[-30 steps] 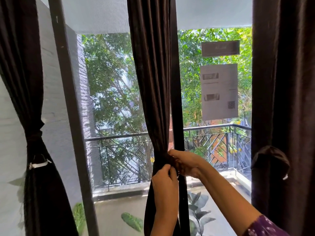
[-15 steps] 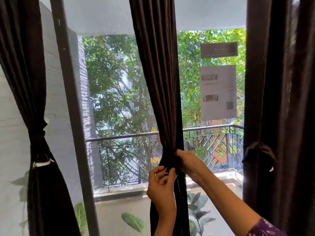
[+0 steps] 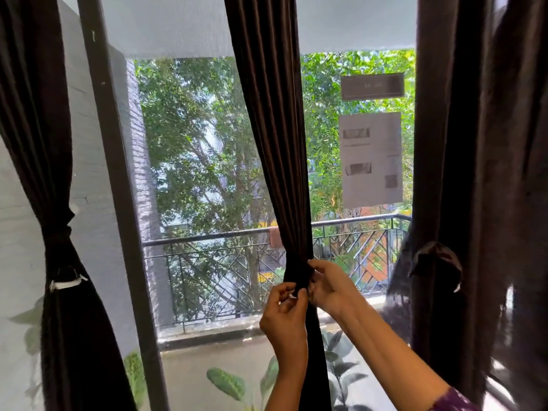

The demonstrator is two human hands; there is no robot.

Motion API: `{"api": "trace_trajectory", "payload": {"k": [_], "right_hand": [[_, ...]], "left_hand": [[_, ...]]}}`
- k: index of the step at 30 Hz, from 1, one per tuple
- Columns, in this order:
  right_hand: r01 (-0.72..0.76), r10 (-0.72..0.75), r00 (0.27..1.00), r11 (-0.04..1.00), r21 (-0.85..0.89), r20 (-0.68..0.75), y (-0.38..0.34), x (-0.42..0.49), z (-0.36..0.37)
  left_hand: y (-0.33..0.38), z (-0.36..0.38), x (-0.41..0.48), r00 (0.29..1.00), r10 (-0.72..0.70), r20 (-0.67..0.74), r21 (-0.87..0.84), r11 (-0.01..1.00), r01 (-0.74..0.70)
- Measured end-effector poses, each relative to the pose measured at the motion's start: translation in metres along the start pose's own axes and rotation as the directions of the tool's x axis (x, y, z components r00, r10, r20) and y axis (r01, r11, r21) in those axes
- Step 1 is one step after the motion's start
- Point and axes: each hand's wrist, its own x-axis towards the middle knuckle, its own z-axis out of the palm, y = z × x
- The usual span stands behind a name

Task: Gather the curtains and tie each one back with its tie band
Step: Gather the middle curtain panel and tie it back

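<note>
Left hand (image 3: 284, 318) and right hand (image 3: 329, 289) pinch the tie band (image 3: 298, 275) around the middle curtain (image 3: 272, 143) between them.

Outside, leafy green trees (image 3: 201, 149) fill the glass behind a black balcony railing (image 3: 213, 262). Two grey paper notices (image 3: 370, 158) cling to the pane — potted leaves (image 3: 228, 384) sit below.

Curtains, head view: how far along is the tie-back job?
Done: the left curtain is cinched by the left band. In hand: the middle curtain is gathered, and the left hand and right hand pinch the middle band, apparently fastening it. Remaining: the right curtain hangs wide; the right band looks loose, so it is likely still untied.
</note>
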Motion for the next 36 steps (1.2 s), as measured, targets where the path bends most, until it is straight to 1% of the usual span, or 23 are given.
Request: {"api": "trace_trajectory", "payload": {"k": [2,4,6,7,8,10,12,15,17,19,20,21,22,23,24,26,28,30,31,32,33,35,36], "right_hand": [[-0.003,-0.009,0.996,0.991,0.132,0.090,0.000,-0.002,-0.002],[-0.012,-0.022,0.987,0.977,0.213,0.159,-0.004,-0.005,-0.003],[-0.051,0.000,0.979,0.969,0.242,0.204,-0.008,-0.011,-0.005],[-0.071,0.018,0.973,0.971,0.228,0.230,-0.010,-0.013,-0.004],[-0.075,0.029,0.966,0.982,0.173,0.256,-0.012,-0.015,-0.004],[-0.033,0.040,0.968,0.999,-0.033,0.248,-0.014,-0.017,-0.001],[0.007,0.035,0.983,0.972,-0.233,0.179,-0.016,-0.018,0.001],[0.088,-0.041,0.991,0.912,-0.402,0.124,-0.022,-0.014,-0.001],[0.103,-0.046,0.991,0.866,-0.489,0.128,-0.028,-0.012,-0.001],[0.084,-0.005,0.989,0.840,-0.536,0.146,-0.036,-0.010,-0.002],[0.067,0.021,0.988,0.840,-0.539,0.155,-0.041,-0.007,-0.002],[0.050,0.042,0.987,0.842,-0.538,0.157,-0.044,-0.005,-0.003],[0.038,0.053,0.987,0.838,-0.544,0.150,-0.047,-0.002,-0.004],[0.031,0.054,0.989,0.830,-0.557,0.136,-0.048,0.002,-0.004],[0.028,0.048,0.992,0.820,-0.572,0.118,-0.049,0.005,-0.005],[0.028,0.028,0.996,0.793,-0.608,0.083,-0.050,0.010,-0.005],[0.019,0.027,0.998,0.737,-0.676,0.057,-0.053,0.011,-0.005],[-0.008,0.053,0.998,0.657,-0.754,0.035,-0.056,0.009,-0.003],[-0.019,0.064,0.998,0.614,-0.789,0.026,-0.058,0.008,-0.001],[-0.027,0.065,0.998,0.559,-0.829,0.011,-0.061,0.006,0.001],[-0.036,0.056,0.998,0.484,-0.874,-0.010,-0.064,0.004,0.004],[-0.035,0.005,0.999,0.308,-0.951,-0.036,-0.071,0.003,0.008],[-0.020,-0.028,0.999,0.244,-0.969,-0.028,-0.074,0.004,0.010]], "left_hand": [[0.002,-0.001,-0.003,1.000,0.022,0.016,0.022,1.000,-0.023],[0.002,-0.003,-0.007,0.998,0.048,0.041,0.022,0.999,-0.049],[0.000,-0.004,-0.009,0.997,0.059,0.051,0.023,0.998,-0.061],[0.000,-0.003,-0.009,0.997,0.057,0.048,0.023,0.998,-0.058],[0.000,-0.003,-0.010,0.998,0.050,0.043,0.021,0.998,-0.051],[0.001,-0.002,-0.012,1.000,0.024,0.016,0.010,1.000,-0.025],[0.004,-0.002,-0.016,0.999,0.012,-0.030,0.005,1.000,-0.012],[0.002,-0.001,-0.018,0.999,0.001,-0.047,0.038,0.999,0.001],[0.000,0.000,-0.017,0.996,-0.090,-0.013,-0.013,0.996,0.089],[-0.001,-0.001,-0.017,0.972,-0.233,0.018,-0.132,0.963,0.233],[0.001,-0.001,-0.019,0.939,-0.341,0.052,-0.229,0.911,0.343],[0.004,-0.001,-0.020,0.882,-0.458,0.114,-0.310,0.827,0.470],[0.007,-0.002,-0.021,0.805,-0.557,0.205,-0.361,0.722,0.591],[0.008,-0.003,-0.019,0.716,-0.624,0.314,-0.385,0.606,0.696],[0.010,-0.004,-0.017,0.624,-0.658,0.422,-0.397,0.485,0.780],[0.013,-0.006,-0.012,0.463,-0.659,0.593,-0.424,0.234,0.875],[0.014,-0.004,-0.004,0.363,-0.626,0.690,-0.439,0.036,0.898],[0.015,0.002,0.000,0.324,-0.574,0.752,-0.447,-0.084,0.890],[0.013,0.006,0.002,0.348,-0.552,0.757,-0.465,-0.082,0.881],[0.010,0.009,0.003,0.391,-0.523,0.757,-0.489,-0.057,0.871],[0.007,0.012,0.005,0.431,-0.503,0.749,-0.519,-0.043,0.853],[0.000,0.018,0.005,0.496,-0.428,0.755,-0.567,-0.047,0.822],[-0.003,0.021,0.005,0.512,-0.402,0.759,-0.581,-0.064,0.811]]}}
